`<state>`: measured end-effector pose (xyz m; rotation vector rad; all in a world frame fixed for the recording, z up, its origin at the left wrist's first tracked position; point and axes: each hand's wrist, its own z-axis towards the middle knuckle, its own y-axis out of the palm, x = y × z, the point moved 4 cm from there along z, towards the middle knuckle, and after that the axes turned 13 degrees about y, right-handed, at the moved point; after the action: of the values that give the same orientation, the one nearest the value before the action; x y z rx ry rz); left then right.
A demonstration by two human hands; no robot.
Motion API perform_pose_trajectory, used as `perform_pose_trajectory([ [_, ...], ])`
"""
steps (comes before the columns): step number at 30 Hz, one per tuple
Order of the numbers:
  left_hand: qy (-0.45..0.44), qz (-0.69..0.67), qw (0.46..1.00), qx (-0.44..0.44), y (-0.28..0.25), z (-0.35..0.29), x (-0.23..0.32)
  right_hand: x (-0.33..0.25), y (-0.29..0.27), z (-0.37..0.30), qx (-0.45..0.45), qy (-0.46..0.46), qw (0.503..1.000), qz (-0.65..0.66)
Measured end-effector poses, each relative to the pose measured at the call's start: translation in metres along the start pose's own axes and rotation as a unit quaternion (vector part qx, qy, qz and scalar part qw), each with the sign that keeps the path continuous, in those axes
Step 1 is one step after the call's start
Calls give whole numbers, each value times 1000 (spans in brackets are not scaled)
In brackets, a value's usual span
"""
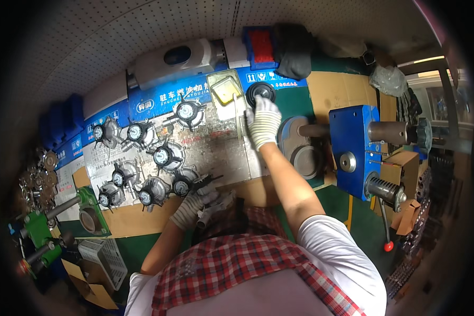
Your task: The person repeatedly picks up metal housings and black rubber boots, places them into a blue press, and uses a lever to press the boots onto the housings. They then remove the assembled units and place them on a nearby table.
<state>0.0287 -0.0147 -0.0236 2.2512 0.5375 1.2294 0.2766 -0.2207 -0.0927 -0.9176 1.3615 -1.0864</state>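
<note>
My right hand (pixel 264 122), in a striped knit glove, reaches forward to a round black dish-like part (pixel 260 90). Its fingers are bent together over the near rim; whatever they pinch is hidden. Close to my body, my left hand (pixel 188 209), gloved alike, is closed on a grey metal part (pixel 216 206) with a tube-like end. Just beyond it lies a round metal assembly with a black hub (pixel 183 185). Several similar assemblies, such as one at the back (pixel 188 112) and one mid-bench (pixel 166 156), rest on the shiny worktop (pixel 221 152).
A yellowish shallow tray (pixel 227 90) lies left of the black part. At right stands a blue press (pixel 347 152) with a red-knobbed lever (pixel 388 246); a green fixture (pixel 92 213) is at left. Behind are a grey housing (pixel 174 62) and a blue bin (pixel 260 48) holding red pieces.
</note>
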Motion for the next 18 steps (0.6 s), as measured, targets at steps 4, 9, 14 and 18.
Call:
perform_pose_trajectory([
  [4,-4,-94,996,-1,24,-1,14,25,9,29,43,-103,982,-150],
  [9,70,242,963,93,-39,-7,-34,7,-29,35,-13,31,999,-3],
  [14,211,673,709,-5,9,24,-18,70,-74,-20,34,86,925,368],
  [18,224,769,599,-18,16,37,-45,128,-60,-72,-69,300,760,573],
])
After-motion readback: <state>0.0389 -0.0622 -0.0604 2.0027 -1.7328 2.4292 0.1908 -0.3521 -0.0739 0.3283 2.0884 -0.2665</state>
